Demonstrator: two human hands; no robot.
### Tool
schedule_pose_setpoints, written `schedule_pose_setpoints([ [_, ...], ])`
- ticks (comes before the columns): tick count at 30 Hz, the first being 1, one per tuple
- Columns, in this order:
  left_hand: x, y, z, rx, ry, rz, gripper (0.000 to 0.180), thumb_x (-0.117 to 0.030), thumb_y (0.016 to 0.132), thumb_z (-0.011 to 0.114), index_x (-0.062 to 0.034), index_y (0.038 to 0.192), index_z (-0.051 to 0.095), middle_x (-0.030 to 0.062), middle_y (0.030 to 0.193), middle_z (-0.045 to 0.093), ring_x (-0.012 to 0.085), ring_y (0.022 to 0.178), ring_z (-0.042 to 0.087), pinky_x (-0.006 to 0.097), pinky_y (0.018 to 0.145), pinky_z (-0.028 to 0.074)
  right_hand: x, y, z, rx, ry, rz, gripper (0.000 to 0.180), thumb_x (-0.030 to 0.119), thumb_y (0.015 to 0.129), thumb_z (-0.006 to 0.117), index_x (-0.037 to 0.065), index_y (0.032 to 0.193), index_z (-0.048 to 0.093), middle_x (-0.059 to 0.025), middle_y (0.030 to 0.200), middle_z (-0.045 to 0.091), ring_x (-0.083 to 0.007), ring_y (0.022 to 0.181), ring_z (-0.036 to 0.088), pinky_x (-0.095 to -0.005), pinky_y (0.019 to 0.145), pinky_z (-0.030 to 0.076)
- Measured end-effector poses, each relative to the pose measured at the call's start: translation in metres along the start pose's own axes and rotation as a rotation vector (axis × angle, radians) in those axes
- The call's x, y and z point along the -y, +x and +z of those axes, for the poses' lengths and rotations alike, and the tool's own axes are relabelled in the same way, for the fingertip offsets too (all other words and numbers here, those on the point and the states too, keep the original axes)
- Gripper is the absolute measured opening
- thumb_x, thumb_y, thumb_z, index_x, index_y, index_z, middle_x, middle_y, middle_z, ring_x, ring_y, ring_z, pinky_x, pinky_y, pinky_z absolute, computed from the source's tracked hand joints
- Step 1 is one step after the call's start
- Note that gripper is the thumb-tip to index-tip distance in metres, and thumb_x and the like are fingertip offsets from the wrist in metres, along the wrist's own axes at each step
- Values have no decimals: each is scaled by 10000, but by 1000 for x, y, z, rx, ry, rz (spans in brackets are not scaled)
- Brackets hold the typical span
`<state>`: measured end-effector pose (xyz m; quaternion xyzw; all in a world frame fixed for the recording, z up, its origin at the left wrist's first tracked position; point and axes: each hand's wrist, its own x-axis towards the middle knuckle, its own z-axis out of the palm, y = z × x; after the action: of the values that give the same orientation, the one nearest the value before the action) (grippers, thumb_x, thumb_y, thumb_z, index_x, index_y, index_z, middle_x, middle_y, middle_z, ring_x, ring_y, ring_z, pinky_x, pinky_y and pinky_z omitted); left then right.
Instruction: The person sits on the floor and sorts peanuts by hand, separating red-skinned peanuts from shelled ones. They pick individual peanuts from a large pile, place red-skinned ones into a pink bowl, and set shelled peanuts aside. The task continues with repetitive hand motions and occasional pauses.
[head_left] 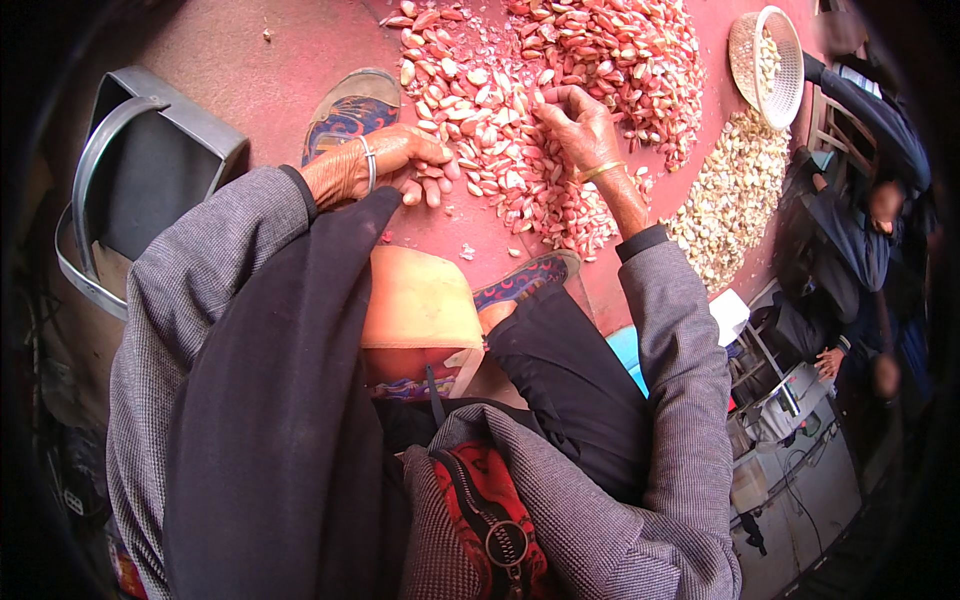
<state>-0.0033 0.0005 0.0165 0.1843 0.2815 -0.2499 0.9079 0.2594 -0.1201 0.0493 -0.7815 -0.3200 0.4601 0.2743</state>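
Pink-skinned garlic cloves lie spread on the red floor in front of me, with a thicker heap of them farther to the right. My left hand is closed just above the floor at the left edge of the cloves, palm side partly turned up; what its curled fingers hold, if anything, is hidden. Over the middle of the spread, my right hand has thumb and forefinger pinched on a pale garlic clove. A silver bangle sits on the left wrist, a yellow one on the right.
A grey metal scoop with a curved handle stands at my left. Paler cloves form another pile at the right. Beyond it, a person's arm reaches to a cream basket with some cloves inside. My patterned shoes flank the near cloves.
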Motion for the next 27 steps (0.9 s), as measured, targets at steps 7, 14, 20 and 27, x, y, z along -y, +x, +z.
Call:
schedule_pose_setpoints([
  [7,-1,-2,1,1,18,5,274,-196,1025,467,46,1026,595,156,887,677,227,690,709,276,460,557,1,1,-2,-284,-345,-225,226,151,908,627,24,1095,639,-138,854,709,-213,752,687,-345,712,537],
  [14,1,0,-1,7,13,14,280,-195,1026,468,56,1029,592,163,888,677,234,690,709,283,462,561,19,-5,8,-5,-128,-218,320,117,920,630,71,1236,623,-86,885,693,-132,770,657,-287,697,528],
  [20,1,0,-2,38,-14,19,278,-186,1025,465,62,1037,590,166,884,674,236,705,710,283,471,568,8,0,2,-148,-150,-190,217,121,936,620,40,1132,669,-48,849,698,-80,763,632,-257,685,527],
  [27,-1,-3,0,13,46,27,277,-186,1025,463,60,1039,589,162,885,674,236,710,710,278,478,568,-6,9,-4,-226,-265,-177,297,145,912,609,41,1189,637,-115,881,714,-184,788,684,-328,736,540],
])
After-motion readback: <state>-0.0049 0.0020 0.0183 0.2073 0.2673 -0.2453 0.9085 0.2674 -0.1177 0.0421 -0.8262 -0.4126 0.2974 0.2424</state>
